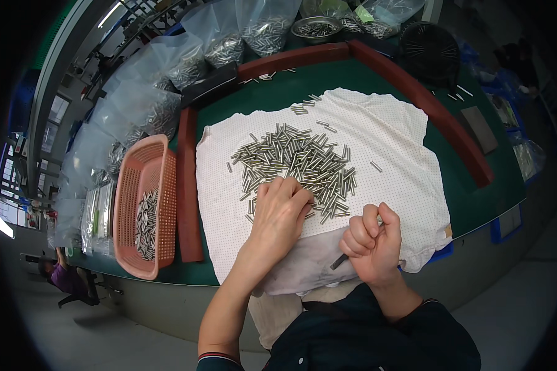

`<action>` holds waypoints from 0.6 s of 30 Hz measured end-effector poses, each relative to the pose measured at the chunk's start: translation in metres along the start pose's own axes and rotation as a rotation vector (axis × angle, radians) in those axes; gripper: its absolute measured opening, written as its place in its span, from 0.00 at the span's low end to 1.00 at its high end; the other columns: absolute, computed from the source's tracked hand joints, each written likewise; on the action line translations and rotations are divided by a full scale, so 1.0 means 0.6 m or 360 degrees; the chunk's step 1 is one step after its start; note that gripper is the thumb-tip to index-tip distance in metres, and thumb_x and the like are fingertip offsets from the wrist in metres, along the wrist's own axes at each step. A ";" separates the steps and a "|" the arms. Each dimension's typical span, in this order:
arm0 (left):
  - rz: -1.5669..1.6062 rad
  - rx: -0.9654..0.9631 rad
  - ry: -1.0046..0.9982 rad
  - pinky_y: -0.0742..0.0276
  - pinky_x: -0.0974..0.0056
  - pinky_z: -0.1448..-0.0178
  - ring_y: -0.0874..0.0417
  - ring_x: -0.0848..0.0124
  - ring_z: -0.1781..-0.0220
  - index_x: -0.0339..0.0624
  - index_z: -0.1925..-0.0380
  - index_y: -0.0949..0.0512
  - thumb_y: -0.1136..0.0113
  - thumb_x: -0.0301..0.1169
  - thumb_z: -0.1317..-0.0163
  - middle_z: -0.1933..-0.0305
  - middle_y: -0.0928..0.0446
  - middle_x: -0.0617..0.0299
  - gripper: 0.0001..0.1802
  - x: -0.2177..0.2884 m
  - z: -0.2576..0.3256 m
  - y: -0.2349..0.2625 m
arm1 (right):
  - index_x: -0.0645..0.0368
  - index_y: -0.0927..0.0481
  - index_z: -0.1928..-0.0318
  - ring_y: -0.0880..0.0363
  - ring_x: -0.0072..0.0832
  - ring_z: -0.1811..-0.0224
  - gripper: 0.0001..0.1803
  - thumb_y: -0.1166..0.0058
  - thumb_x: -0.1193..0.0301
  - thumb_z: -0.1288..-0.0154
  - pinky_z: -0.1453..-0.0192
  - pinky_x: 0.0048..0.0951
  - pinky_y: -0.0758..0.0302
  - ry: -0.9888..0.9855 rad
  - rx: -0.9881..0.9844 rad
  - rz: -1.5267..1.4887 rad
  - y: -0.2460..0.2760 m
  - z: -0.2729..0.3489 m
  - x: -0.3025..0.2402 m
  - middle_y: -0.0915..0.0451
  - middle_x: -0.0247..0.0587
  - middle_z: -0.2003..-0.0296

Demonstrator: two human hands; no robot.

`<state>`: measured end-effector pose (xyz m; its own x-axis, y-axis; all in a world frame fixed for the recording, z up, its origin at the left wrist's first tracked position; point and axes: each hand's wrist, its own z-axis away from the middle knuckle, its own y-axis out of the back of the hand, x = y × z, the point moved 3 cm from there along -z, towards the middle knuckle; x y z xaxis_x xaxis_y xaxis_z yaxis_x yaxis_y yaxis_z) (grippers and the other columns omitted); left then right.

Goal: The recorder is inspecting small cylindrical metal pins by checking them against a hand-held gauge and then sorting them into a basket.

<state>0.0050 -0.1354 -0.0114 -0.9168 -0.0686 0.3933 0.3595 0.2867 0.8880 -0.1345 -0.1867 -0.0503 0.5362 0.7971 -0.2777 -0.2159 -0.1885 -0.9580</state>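
Observation:
A heap of short, shiny metal pins (294, 157) lies on a white dotted cloth (408, 161). My left hand (280, 207) reaches into the near edge of the heap with its fingers curled down together. Its fingertips are hidden, so what they pinch does not show. To the right, just off the pile, my right hand (372, 241) is closed around a slim dark tool (338, 261). One end of that tool juts out below the fist toward the lower left; its kind cannot be made out. A single loose pin (376, 166) rests on the cloth beyond my right hand.
A pink plastic basket (125, 204) holding more pins stands at the left. Dark red bars (189, 185) frame the green table (328, 71). Clear bags of metal parts (266, 31) line the far and left sides, with a metal bowl (315, 28) at the back.

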 end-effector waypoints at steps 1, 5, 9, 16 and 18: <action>-0.0048 0.0027 -0.0016 0.42 0.64 0.59 0.32 0.65 0.66 0.40 0.75 0.25 0.43 0.22 0.55 0.72 0.32 0.61 0.05 0.002 0.000 -0.002 | 0.52 0.43 0.82 0.56 0.17 0.89 0.21 0.77 0.59 0.33 0.84 0.20 0.52 -0.0005 0.0003 0.0007 0.000 0.000 0.000 0.48 0.27 0.90; -0.0142 0.0059 -0.0064 0.42 0.64 0.59 0.32 0.65 0.66 0.39 0.75 0.26 0.44 0.23 0.55 0.72 0.33 0.61 0.04 0.010 0.002 -0.003 | 0.52 0.43 0.82 0.55 0.16 0.89 0.21 0.77 0.59 0.33 0.84 0.20 0.52 0.0006 -0.0006 0.0009 -0.001 0.004 0.000 0.48 0.27 0.90; -0.0268 0.0007 -0.0162 0.42 0.64 0.58 0.33 0.65 0.66 0.39 0.74 0.28 0.44 0.23 0.54 0.72 0.33 0.61 0.06 0.010 0.005 0.005 | 0.52 0.43 0.82 0.55 0.16 0.89 0.21 0.76 0.59 0.33 0.84 0.20 0.52 -0.0009 0.0002 0.0010 0.001 0.000 0.004 0.48 0.27 0.91; -0.0155 -0.0022 0.0157 0.43 0.64 0.59 0.32 0.66 0.66 0.40 0.73 0.29 0.44 0.20 0.56 0.71 0.32 0.62 0.09 0.027 0.116 0.086 | 0.52 0.44 0.84 0.56 0.17 0.90 0.22 0.78 0.59 0.33 0.84 0.20 0.52 0.0013 0.0103 -0.0075 -0.004 0.000 -0.007 0.48 0.27 0.90; -0.0059 -0.0087 0.0292 0.42 0.65 0.60 0.32 0.67 0.67 0.41 0.74 0.29 0.43 0.20 0.58 0.72 0.32 0.63 0.09 0.029 0.156 0.079 | 0.52 0.44 0.84 0.56 0.17 0.90 0.22 0.79 0.59 0.33 0.84 0.20 0.52 0.0064 0.0077 -0.0028 -0.022 0.005 0.002 0.48 0.27 0.90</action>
<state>-0.0100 -0.0337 0.0150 -0.8844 -0.2526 0.3924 0.3395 0.2288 0.9124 -0.1332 -0.1813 -0.0377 0.5724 0.7762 -0.2643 -0.2448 -0.1459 -0.9585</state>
